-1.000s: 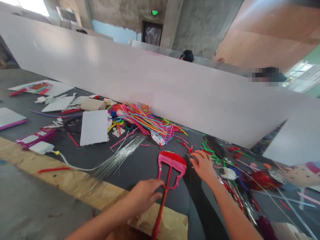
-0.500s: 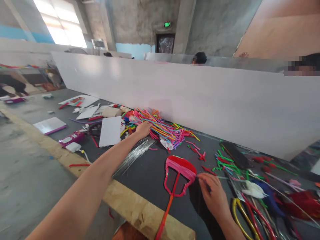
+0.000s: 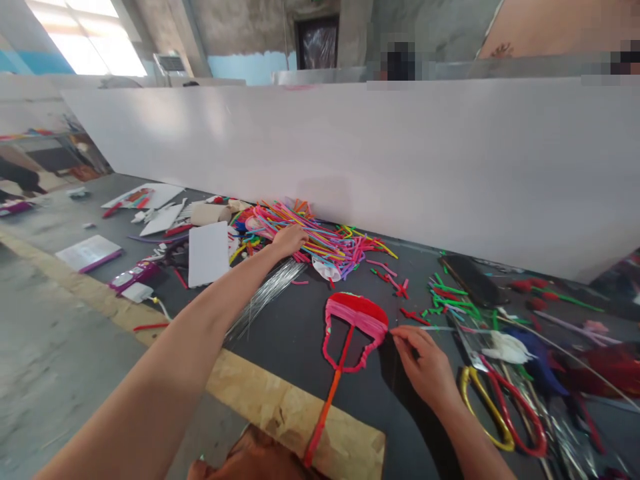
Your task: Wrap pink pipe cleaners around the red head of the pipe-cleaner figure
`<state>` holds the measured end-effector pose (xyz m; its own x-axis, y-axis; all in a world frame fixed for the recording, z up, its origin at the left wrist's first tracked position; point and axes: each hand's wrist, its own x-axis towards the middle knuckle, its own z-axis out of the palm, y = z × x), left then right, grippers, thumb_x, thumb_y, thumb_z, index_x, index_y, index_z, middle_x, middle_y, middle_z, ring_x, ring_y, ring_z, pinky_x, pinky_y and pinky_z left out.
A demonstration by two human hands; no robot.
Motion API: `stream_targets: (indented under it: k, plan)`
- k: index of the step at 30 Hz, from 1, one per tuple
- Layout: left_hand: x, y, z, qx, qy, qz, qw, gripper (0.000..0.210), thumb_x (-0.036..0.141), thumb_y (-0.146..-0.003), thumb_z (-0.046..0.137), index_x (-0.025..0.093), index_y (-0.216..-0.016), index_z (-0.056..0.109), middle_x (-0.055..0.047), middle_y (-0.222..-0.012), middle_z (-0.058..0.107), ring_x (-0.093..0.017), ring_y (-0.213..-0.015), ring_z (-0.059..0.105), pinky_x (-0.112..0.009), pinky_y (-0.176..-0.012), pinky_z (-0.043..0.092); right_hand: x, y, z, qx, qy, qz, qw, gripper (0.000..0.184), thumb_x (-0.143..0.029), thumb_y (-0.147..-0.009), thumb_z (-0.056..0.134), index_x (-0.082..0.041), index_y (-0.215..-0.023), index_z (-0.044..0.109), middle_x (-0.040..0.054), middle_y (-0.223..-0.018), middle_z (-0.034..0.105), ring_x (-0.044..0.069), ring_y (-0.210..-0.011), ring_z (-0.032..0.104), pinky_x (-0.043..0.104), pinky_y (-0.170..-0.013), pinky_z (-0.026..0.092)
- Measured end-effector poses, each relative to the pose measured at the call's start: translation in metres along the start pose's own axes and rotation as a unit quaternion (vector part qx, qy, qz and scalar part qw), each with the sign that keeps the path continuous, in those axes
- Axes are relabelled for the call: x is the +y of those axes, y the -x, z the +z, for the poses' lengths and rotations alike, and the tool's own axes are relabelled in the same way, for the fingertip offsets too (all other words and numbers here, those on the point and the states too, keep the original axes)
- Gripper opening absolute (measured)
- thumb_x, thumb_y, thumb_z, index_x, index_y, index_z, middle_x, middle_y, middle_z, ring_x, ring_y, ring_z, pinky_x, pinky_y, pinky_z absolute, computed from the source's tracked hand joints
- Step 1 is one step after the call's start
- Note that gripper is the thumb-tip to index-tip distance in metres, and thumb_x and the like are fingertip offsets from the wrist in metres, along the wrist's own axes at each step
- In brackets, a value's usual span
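Note:
My left hand reaches into a heap of coloured pipe cleaners, its fingers curled closed among the stems. Which stems it grips is partly hidden. With thumb and forefinger together, my right hand pinches the right edge of a pipe cleaner figure. This figure has a red top, a pink band, an open pink loop below and a red-orange stem that runs down past the table edge. Beside my left forearm lies a bundle of thin silvery wires.
At right lie scissors with yellow and red handles, a black phone and green pipe cleaner scraps. A white box and a purple pack are at left. A tall white board stands behind the table.
The view has tipped downward, so the table things sit higher in the picture. Both hands keep nearly the same places, the left in the heap, the right at the figure's edge.

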<state>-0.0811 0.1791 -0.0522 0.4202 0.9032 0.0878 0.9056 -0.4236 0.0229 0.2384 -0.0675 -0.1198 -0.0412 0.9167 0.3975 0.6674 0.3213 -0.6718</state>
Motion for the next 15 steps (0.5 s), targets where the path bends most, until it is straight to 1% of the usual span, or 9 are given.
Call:
stream_targets:
  k: [3,8,12,15]
  plan:
    - [-0.001,0.000,-0.010,0.012,-0.004,-0.004,1.000,0.023,0.020,-0.081,0.046,0.019,-0.089,0.068,-0.006,-0.101,0.063,-0.019,-0.101,0.054,-0.027,-0.086,0.042,0.002,0.002,0.001,-0.011,-0.009,0.006,1.000,0.024,-0.035,-0.086,0.047,-0.021,-0.088,0.066,0.0088,-0.090,0.067,0.020,-0.085,0.063,0.033,-0.078,0.051]
    - [-0.004,0.003,-0.028,0.042,-0.008,-0.025,0.999,0.024,0.016,-0.082,0.042,0.017,-0.092,0.063,-0.006,-0.096,0.065,-0.019,-0.096,0.057,-0.027,-0.083,0.043,0.005,0.002,0.002,-0.005,-0.013,0.012,1.000,0.024,-0.037,-0.085,0.047,-0.022,-0.087,0.066,0.0082,-0.089,0.067,0.020,-0.084,0.064,0.033,-0.077,0.051]
    - [-0.008,0.006,-0.037,0.065,-0.008,-0.046,0.997,0.027,0.017,-0.084,0.039,0.018,-0.101,0.060,-0.008,-0.096,0.065,-0.022,-0.095,0.058,-0.030,-0.080,0.043,0.003,0.002,0.003,-0.007,-0.018,0.011,1.000,0.025,-0.038,-0.085,0.047,-0.022,-0.086,0.065,0.0081,-0.088,0.068,0.020,-0.082,0.065,0.033,-0.075,0.052]
    - [-0.013,0.004,-0.042,0.065,-0.002,-0.041,0.997,0.028,0.019,-0.085,0.038,0.017,-0.101,0.061,-0.008,-0.093,0.066,-0.022,-0.094,0.059,-0.030,-0.081,0.042,0.003,0.002,0.003,-0.010,-0.016,0.009,1.000,0.025,-0.038,-0.085,0.047,-0.022,-0.086,0.066,0.0080,-0.087,0.068,0.020,-0.081,0.065,0.033,-0.075,0.053]
